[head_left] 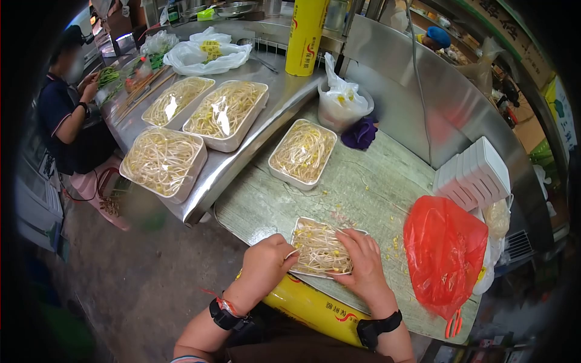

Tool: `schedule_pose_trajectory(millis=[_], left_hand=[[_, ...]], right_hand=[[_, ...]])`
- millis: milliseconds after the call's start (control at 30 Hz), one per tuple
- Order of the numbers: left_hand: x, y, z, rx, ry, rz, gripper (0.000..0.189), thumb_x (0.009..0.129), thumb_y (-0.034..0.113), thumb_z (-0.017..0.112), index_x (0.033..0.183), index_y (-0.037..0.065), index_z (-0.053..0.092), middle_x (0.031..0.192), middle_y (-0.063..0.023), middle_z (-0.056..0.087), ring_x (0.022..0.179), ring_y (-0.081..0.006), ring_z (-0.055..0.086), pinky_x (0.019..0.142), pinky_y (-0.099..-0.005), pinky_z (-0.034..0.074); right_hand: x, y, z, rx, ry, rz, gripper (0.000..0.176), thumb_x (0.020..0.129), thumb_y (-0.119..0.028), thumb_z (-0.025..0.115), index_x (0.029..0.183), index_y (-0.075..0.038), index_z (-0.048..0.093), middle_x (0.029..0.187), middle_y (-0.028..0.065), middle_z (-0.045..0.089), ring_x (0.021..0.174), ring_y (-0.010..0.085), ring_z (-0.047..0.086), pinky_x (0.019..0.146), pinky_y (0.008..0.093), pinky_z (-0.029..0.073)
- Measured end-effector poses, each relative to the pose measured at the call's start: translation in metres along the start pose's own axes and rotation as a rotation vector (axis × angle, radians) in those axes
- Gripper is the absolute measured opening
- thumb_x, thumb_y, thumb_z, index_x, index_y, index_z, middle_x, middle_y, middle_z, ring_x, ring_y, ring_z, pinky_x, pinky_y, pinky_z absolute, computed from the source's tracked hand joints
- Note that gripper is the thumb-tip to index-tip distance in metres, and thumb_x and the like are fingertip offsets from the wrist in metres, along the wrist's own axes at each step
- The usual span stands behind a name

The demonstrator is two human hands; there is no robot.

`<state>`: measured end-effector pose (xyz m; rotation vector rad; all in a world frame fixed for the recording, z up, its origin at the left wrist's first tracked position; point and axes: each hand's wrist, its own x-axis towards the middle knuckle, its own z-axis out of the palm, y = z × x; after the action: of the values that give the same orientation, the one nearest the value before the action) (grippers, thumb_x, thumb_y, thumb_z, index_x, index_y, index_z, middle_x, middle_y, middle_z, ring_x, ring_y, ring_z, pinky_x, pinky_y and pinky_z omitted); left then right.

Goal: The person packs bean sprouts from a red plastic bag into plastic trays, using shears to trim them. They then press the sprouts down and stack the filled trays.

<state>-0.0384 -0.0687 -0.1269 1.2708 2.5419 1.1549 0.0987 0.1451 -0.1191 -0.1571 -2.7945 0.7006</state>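
Note:
A white tray of bean sprouts lies on the greenish board at the near edge, between my hands. My left hand is at the tray's left side, its thumb and fingers pinched on a few sprouts. My right hand rests over the tray's right side, thumb and fingers apart around the sprouts. Just below, a yellow roll lies along the board's edge. Farther back on the board stands a film-covered tray of sprouts.
Several wrapped trays sit on the steel counter at left. A red bag, orange-handled scissors and stacked white trays are at right. A bagged tub and purple cloth stand behind. A co-worker sits far left.

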Motion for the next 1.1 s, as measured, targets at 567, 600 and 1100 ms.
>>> schedule_pose_trajectory(millis=[567, 600, 1100], left_hand=[[0.041, -0.024, -0.02, -0.293, 0.047, -0.11, 0.022, 0.09, 0.006, 0.069, 0.112, 0.002, 0.072, 0.098, -0.0162, 0.07, 0.082, -0.0319, 0.069, 0.076, -0.0394, 0.055], [0.051, -0.026, -0.014, -0.279, 0.097, -0.046, 0.022, 0.09, 0.006, 0.069, 0.111, 0.001, 0.072, 0.098, -0.017, 0.071, 0.083, -0.0339, 0.069, 0.077, -0.0405, 0.055], [0.063, -0.02, 0.002, -0.018, -0.085, 0.045, 0.007, 0.088, 0.007, 0.072, 0.092, 0.003, 0.075, 0.095, -0.0145, 0.068, 0.085, -0.0355, 0.067, 0.075, -0.0418, 0.054]], right_hand=[[-0.001, 0.001, -0.002, -0.004, -0.011, 0.008, 0.096, 0.06, -0.02, 0.094, 0.146, -0.016, 0.053, 0.144, 0.0111, 0.051, 0.135, 0.0335, 0.048, 0.117, 0.0524, 0.033], [0.0, 0.001, -0.003, -0.005, -0.016, 0.009, 0.095, 0.06, -0.02, 0.094, 0.146, -0.016, 0.053, 0.144, 0.0111, 0.051, 0.135, 0.0335, 0.048, 0.117, 0.0525, 0.033], [-0.001, -0.002, -0.006, 0.025, -0.023, 0.017, 0.094, 0.063, -0.017, 0.092, 0.147, -0.015, 0.051, 0.144, 0.0122, 0.051, 0.136, 0.0339, 0.047, 0.116, 0.0536, 0.033]])
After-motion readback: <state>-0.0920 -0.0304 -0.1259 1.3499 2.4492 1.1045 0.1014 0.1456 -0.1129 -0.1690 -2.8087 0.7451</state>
